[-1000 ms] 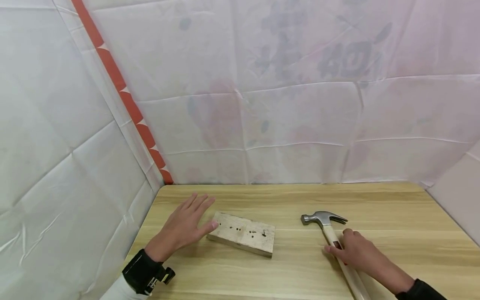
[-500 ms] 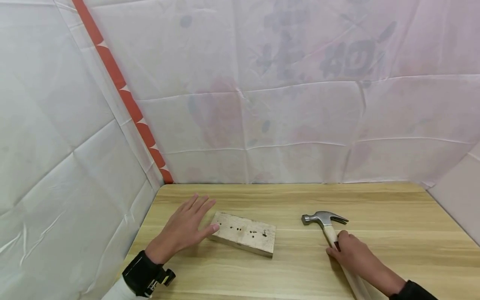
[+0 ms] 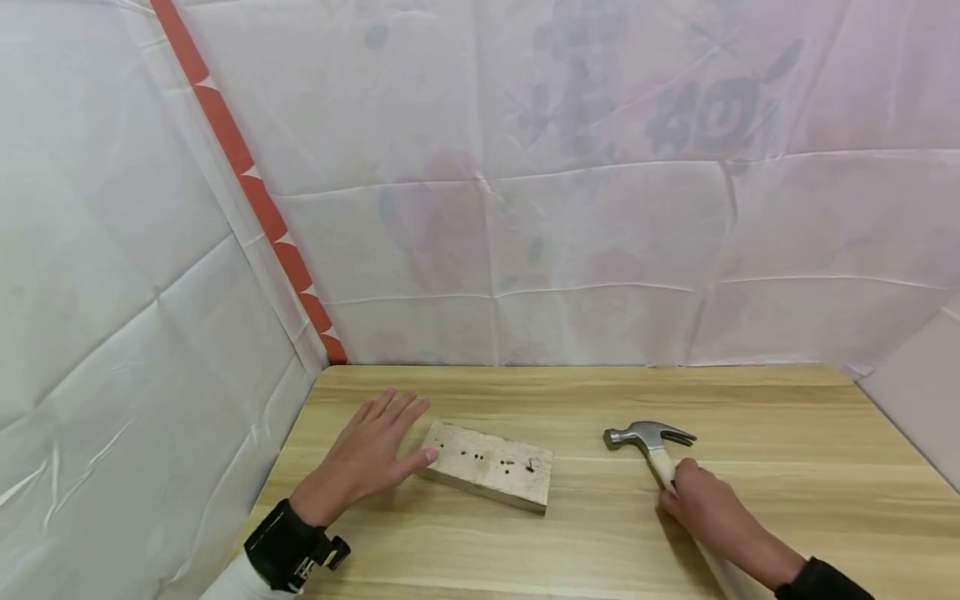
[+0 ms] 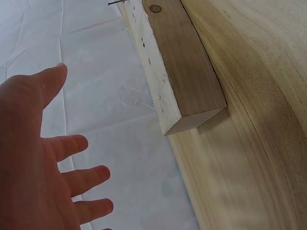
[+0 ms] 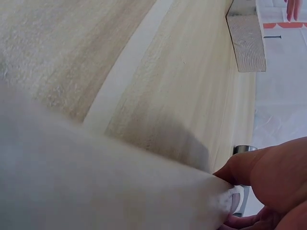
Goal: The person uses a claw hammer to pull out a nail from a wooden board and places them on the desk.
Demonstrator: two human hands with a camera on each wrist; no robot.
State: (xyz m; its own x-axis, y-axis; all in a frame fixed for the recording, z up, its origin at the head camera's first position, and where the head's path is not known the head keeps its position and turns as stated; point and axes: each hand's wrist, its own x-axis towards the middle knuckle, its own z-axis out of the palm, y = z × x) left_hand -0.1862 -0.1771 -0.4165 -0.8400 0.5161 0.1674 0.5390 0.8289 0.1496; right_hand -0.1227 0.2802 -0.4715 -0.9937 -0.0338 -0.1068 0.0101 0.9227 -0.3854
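Observation:
A claw hammer [image 3: 651,435] with a steel head and pale wooden handle lies toward the right of the table. My right hand [image 3: 708,508] grips its handle a little below the head. In the right wrist view the handle [image 5: 120,191] fills the lower left, blurred, with finger and thumb on it. My left hand [image 3: 375,454] is at the left end of a pale wooden block [image 3: 487,467], fingers straight and spread. The left wrist view has that hand [image 4: 38,158] apart from the block [image 4: 187,62]. A nail [image 5: 272,37] sticks out of the block among several small holes.
The wood-grain tabletop [image 3: 585,550] carries block and hammer. White sheeting [image 3: 585,242] rises behind the far edge and along the left side [image 3: 112,333], with a red strip [image 3: 258,204] in the corner. A black wrist strap [image 3: 285,546] circles the left wrist.
My right hand has closed its fingers round the hammer handle and shifted slightly toward the head. The hammer, the block and my left hand have stayed nearly in place.

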